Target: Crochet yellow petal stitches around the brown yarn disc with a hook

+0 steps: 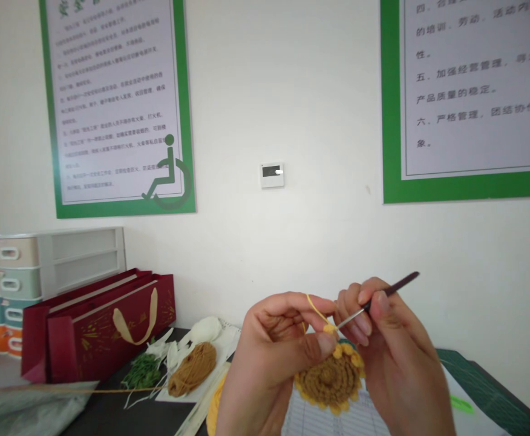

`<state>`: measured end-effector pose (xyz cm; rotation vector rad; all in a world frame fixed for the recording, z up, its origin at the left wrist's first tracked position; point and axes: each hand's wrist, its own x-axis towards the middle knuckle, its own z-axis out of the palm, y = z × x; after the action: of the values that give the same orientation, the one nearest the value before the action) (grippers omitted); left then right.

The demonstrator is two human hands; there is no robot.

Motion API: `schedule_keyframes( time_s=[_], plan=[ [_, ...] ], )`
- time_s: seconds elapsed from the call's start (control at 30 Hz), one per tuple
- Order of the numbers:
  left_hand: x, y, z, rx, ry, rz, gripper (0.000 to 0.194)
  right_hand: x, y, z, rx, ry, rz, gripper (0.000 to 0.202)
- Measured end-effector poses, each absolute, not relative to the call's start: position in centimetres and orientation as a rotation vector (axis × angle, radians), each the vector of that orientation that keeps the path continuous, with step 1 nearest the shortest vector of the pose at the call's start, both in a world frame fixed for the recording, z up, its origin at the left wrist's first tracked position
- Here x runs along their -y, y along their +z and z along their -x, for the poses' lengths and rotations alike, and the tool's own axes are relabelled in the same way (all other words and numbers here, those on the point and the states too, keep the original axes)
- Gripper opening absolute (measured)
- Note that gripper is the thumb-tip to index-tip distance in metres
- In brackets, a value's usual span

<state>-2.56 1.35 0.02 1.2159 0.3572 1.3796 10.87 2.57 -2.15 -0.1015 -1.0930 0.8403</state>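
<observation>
A round crochet flower (331,381), brown in the middle with a yellow petal edge, hangs below my left hand (276,357). The thumb and fingers of that hand pinch its upper edge, and yellow yarn (318,309) runs over the index finger. My right hand (389,339) grips a crochet hook (394,286) with a dark handle. The hook's metal shaft points down left, its tip at the yellow stitches on the flower's top edge. A bit of dark green shows behind the yellow loops.
Left on the dark table are a brown yarn ball (193,368), green yarn (142,370), white yarn (206,330), dark red gift bags (106,330) and a drawer unit (83,254). Partly hidden yellow yarn (215,407) lies beside my left wrist. A green cutting mat (483,387) lies right.
</observation>
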Motion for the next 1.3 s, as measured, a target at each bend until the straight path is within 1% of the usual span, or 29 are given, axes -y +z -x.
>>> schedule_keyframes(
  time_s=[0.17,0.23,0.3,0.4,0.47,0.6,0.9,1.17,1.3],
  plan=[
    [-1.7,-0.6,2.0,-0.34,1.415,-1.321,0.018,-2.5,-2.5,-10.7,1.063,1.194,0.193,0.04],
    [-1.7,-0.7,1.8,-0.379,1.468,-1.364,0.017,-2.7,-2.7,-10.8,1.085,1.3,0.206,0.04],
    [-1.5,-0.6,1.5,-0.435,1.559,-1.378,0.019,-3.0,-2.8,-10.9,1.132,1.226,0.176,0.03],
    [-1.2,-0.4,1.2,-0.444,1.62,-1.356,0.025,-3.5,-3.1,-11.0,1.228,0.885,0.146,0.011],
    [-1.2,-0.4,1.1,-0.436,1.599,-1.313,0.031,-3.7,-3.3,-11.0,1.277,0.707,0.151,0.005],
    [-1.3,-0.6,1.2,-0.448,1.597,-1.281,0.037,-3.8,-3.6,-11.1,1.264,0.607,0.168,0.005],
    [-1.4,-0.3,1.5,-0.416,1.533,-1.203,0.024,-4.0,-3.1,-12.1,1.25,0.587,0.15,0.01],
    [-1.8,-0.3,2.1,-0.38,1.46,-1.178,0.026,-4.1,-3.1,-12.9,1.329,0.556,0.111,0.008],
    [-2.1,-0.4,2.3,-0.382,1.433,-1.181,0.027,-4.0,-3.0,-13.4,1.391,0.487,0.097,0.009]
  ],
)
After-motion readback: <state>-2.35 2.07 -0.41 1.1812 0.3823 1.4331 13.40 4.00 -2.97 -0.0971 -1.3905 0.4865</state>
